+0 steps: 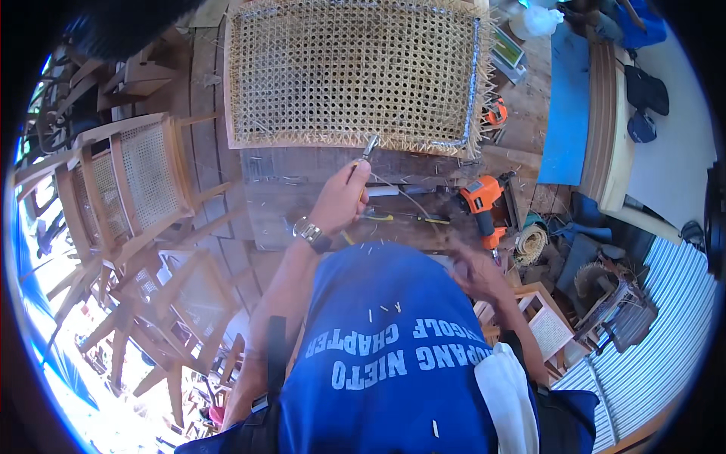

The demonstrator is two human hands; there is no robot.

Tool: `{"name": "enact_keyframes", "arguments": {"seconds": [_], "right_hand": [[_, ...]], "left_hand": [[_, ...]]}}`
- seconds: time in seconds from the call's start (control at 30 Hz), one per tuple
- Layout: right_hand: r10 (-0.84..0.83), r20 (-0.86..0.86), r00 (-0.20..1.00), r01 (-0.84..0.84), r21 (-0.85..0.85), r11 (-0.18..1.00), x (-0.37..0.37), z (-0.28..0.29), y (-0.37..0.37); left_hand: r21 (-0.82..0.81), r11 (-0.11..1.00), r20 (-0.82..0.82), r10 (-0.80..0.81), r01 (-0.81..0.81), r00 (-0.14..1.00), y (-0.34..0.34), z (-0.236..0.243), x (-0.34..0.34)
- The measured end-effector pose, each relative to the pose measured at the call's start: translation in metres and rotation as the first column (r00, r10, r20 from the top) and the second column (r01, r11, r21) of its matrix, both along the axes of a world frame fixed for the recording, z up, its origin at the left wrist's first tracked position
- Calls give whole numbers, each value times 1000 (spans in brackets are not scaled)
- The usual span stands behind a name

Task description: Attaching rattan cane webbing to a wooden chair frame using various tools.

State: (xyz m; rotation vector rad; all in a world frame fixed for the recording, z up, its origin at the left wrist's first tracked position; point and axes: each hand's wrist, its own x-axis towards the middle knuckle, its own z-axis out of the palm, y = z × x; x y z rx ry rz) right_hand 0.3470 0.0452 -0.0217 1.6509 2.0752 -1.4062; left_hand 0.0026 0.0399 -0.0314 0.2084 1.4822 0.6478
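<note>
My left hand (342,198), with a metal-banded watch at the wrist, is closed round a pair of pliers (368,148). Their metal jaws touch the near edge of a woven cane panel (355,72), set in a wooden frame with ragged cane ends sticking out all round. Lower right, my right hand (480,271) hovers beside my blue shirt, smeared by motion, so its fingers are unclear. Close to it an orange and black nail gun (484,198) lies on the wooden bench (276,200). A thin strand (401,195) curves from near my left hand toward the right.
Yellow-and-black handled tools (431,219) lie on the bench near the nail gun. An orange tape measure (495,112) sits right of the panel. A roll of cane (531,240) and a circular saw blade (595,280) are at right. Cane-panelled chairs (144,178) crowd the left.
</note>
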Motion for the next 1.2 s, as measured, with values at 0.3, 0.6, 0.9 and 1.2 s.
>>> {"name": "enact_keyframes", "arguments": {"seconds": [0.3,0.6,0.9,1.2], "right_hand": [[2,239,971,-101,401,911,53,-92,24],[-169,182,969,106,313,944,34,-112,12],[-185,299,936,84,319,944,30,-116,10],[-103,323,941,21,250,968,41,-132,7]], "left_hand": [[-13,1000,-4,12,-13,1000,4,5,-2],[137,964,-626,-95,229,774,-18,-11,27],[-4,975,-618,-178,223,765,-22,11,21],[120,906,-800,-155,407,580,-109,-3,-16]]}}
